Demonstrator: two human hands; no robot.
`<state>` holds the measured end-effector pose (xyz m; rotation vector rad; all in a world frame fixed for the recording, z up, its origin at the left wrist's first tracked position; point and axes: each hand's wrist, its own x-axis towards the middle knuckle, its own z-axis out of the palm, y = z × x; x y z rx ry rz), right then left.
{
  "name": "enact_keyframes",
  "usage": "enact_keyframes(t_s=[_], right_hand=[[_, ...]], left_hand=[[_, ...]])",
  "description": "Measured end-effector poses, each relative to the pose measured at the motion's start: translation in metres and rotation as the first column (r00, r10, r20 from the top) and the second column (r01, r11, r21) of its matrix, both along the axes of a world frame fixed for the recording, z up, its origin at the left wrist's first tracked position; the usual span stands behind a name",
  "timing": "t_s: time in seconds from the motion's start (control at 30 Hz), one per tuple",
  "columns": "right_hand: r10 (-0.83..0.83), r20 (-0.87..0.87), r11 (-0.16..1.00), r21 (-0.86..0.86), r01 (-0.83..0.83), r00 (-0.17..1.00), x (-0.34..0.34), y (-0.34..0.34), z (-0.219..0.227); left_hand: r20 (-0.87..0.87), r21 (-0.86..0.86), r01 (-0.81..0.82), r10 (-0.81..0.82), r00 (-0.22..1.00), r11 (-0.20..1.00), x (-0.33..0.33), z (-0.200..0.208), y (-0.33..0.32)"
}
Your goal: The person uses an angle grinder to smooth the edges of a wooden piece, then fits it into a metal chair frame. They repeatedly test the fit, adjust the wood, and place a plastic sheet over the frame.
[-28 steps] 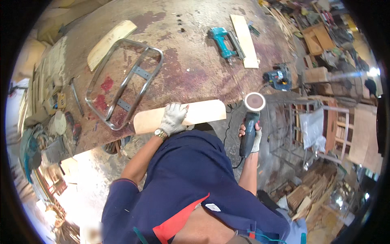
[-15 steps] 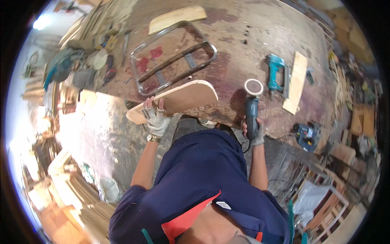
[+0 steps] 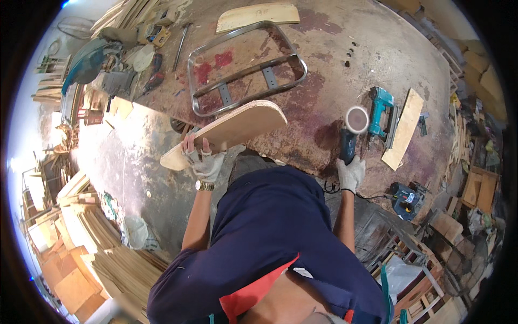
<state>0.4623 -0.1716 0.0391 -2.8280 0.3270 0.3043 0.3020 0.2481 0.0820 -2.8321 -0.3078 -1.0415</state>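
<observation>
A curved plywood board (image 3: 237, 128) with one rounded end juts over the near edge of the workbench. My left hand (image 3: 205, 163), in a fingerless glove, is closed on its left end, with the fingertips lying on its face. To the right, my gloved right hand (image 3: 352, 173) is wrapped around the body of a dark angle grinder (image 3: 348, 143). Its round, pale-rimmed disc (image 3: 356, 120) faces up, apart from the board. Past the board lies a bent metal tube frame (image 3: 259, 73) with two flat brackets.
Right of the grinder lie a teal nail gun (image 3: 381, 114), a wooden strip (image 3: 403, 129) and a blue jigsaw (image 3: 406, 200). Another curved board (image 3: 259, 16) rests at the far side. A red-and-black drill (image 3: 155, 73) and clutter sit left; stacked wood (image 3: 127, 270) stands on the floor.
My right hand has shifted its grip on the grinder, now covering its rear end from above. The board has tilted slightly in my left hand. The whole view has shifted a little.
</observation>
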Motion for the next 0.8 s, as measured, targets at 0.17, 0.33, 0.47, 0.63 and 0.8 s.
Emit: enact_keyframes(t_s=[0.17,0.33,0.47,0.63,0.8], right_hand=[[0.128,0.136,0.83,0.528,-0.181,0.982,0.006,0.084,0.078],[0.339,0.462,0.523,0.632,-0.573,0.819,0.035,0.195,0.15],[0.521,0.521,0.457,0.499,-0.736,0.676,0.045,0.266,0.164],[0.276,0.327,0.443,0.791,-0.422,0.904,0.042,0.298,0.131],[0.187,0.109,0.687,0.696,-0.209,0.976,0.103,0.292,0.064]], left_hand=[[-0.014,-0.102,0.131,-0.133,0.991,0.986,0.018,-0.011,0.032],[-0.087,-0.255,0.191,-0.219,0.972,0.948,0.02,-0.028,0.074],[-0.141,-0.288,0.192,-0.24,0.96,0.938,0.022,-0.039,0.109],[-0.124,-0.322,0.181,-0.231,0.965,0.929,0.014,-0.037,0.117],[-0.241,-0.446,0.019,-0.141,0.96,0.895,0.008,-0.034,0.111]])
